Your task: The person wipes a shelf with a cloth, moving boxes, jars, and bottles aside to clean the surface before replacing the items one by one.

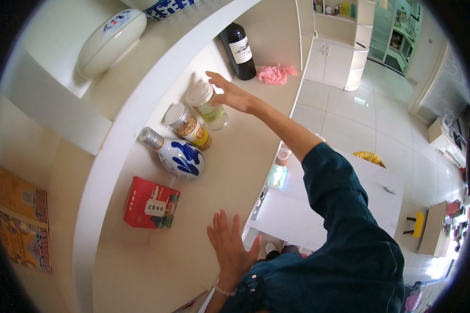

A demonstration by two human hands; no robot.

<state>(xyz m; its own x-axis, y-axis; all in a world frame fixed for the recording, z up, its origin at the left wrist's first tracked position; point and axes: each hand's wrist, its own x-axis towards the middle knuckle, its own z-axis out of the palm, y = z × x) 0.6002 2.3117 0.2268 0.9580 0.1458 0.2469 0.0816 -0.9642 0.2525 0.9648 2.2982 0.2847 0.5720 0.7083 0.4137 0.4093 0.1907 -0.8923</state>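
My right hand (232,95) reaches over the shelf with its fingers apart, beside a clear jar with a white lid (212,112). The thumb overlaps the jar's upper side; whether it touches, I cannot tell. My left hand (230,250), a beaded bracelet at its wrist, lies spread and flat on the shelf board (227,180), holding nothing. Lined up beside the clear jar are a silver-lidded jar of brown bits (190,128), a blue-and-white porcelain bottle (178,157) and a red box (152,204). Beyond my right hand stands a dark wine bottle (240,52) with a pink cloth (275,74) next to it.
An upper shelf (141,83) carries a white lidded porcelain dish (112,44). Below the board's right edge stands a white table (297,214) with a pale green packet (277,176). Farther off are white cabinets (326,62) and a yellow stool (416,224).
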